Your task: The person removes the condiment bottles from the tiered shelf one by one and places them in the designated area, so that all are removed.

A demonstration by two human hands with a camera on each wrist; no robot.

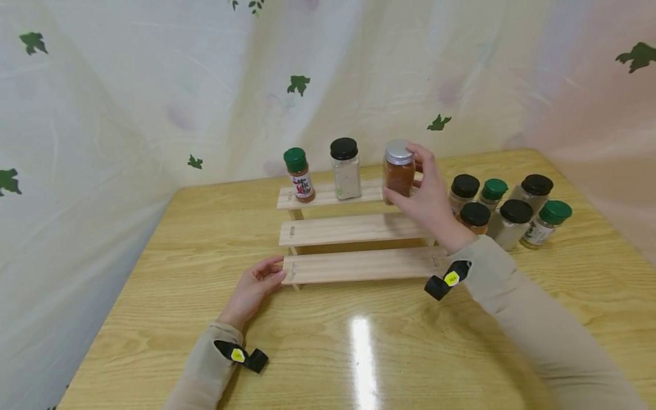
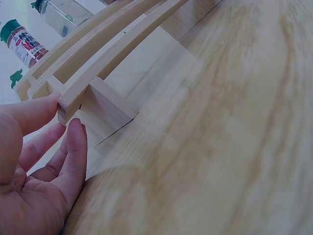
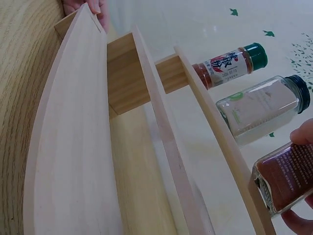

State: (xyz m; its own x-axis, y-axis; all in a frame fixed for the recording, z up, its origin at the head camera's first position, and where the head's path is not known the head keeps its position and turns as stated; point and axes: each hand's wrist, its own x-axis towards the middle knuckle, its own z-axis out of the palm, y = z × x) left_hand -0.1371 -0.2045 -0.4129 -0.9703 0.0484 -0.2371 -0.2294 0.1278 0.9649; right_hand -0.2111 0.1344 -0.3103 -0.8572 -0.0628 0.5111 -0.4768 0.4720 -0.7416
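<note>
My right hand (image 1: 427,196) grips a square glass spice jar (image 1: 398,177) of reddish-brown powder with a silver lid, at the right part of the top tier of a wooden three-tier spice rack (image 1: 359,265). The jar's base is at the tier's edge in the right wrist view. Left of it on that tier stand a black-lidded jar (image 1: 347,171) of pale powder and a green-capped red spice bottle (image 1: 300,176). My left hand (image 1: 255,287) pinches the left end of the lowest tier, thumb (image 2: 41,110) above and a finger beneath.
To the right of the rack several more spice jars stand close together on the wooden table (image 1: 328,353), among them a black-lidded jar (image 1: 512,222) and a green-capped bottle (image 1: 547,225). A pale leaf-patterned cloth (image 1: 230,102) hangs behind the table.
</note>
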